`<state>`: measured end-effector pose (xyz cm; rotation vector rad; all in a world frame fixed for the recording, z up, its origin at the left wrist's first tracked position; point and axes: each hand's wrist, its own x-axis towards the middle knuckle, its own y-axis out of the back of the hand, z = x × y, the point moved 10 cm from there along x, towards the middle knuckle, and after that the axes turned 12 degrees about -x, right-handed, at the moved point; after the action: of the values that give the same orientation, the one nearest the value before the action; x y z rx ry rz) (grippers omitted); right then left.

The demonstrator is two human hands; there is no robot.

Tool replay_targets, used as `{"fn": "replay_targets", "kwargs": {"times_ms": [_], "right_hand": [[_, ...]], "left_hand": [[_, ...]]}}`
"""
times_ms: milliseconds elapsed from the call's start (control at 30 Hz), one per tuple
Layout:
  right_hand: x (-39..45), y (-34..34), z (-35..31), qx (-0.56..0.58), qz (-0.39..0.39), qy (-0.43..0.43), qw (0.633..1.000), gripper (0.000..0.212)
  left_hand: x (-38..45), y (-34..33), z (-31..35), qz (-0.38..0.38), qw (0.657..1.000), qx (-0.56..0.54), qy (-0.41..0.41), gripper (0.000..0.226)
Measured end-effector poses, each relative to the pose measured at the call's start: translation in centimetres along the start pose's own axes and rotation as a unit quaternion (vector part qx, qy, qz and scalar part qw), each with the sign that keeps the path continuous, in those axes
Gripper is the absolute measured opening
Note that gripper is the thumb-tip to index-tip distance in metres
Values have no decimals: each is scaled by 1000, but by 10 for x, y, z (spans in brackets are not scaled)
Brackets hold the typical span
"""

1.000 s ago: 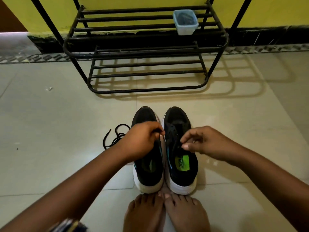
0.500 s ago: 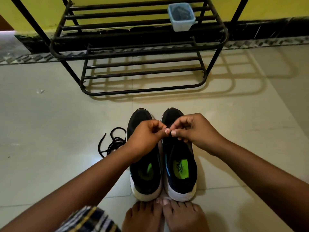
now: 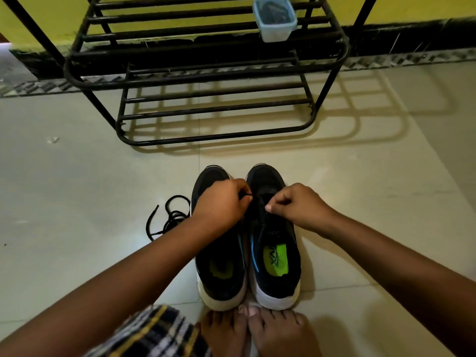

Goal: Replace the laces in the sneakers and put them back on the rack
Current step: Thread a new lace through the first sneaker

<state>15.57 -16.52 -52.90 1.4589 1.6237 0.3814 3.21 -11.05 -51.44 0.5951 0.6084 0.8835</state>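
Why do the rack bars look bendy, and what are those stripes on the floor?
Head view: the wide lens curves the rack bars; the floor stripes are the rack's shadow, falling to its right; the sneakers sit in dim light.

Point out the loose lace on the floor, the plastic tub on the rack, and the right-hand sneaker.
loose lace (image 3: 173,217): head view, coiled middle.
plastic tub (image 3: 274,24): head view, front wall.
right-hand sneaker (image 3: 275,258): head view, green insole.
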Motion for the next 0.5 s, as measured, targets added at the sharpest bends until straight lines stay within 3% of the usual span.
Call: {"fn": "replay_targets", "kwargs": {"times_ms": [167, 333, 500], "right_hand": [[-3, -3, 1, 29, -8, -7, 1000, 14], [-5, -6, -11, -84, -11, 39, 996, 22], [-2, -9, -11, -106, -9, 44, 993, 23]], "left_hand": [[3, -2, 6, 9, 998, 61, -10, 19], [8, -7, 4, -2, 998, 63, 0, 19], [5, -9, 6, 11, 996, 87, -2, 21]]}}
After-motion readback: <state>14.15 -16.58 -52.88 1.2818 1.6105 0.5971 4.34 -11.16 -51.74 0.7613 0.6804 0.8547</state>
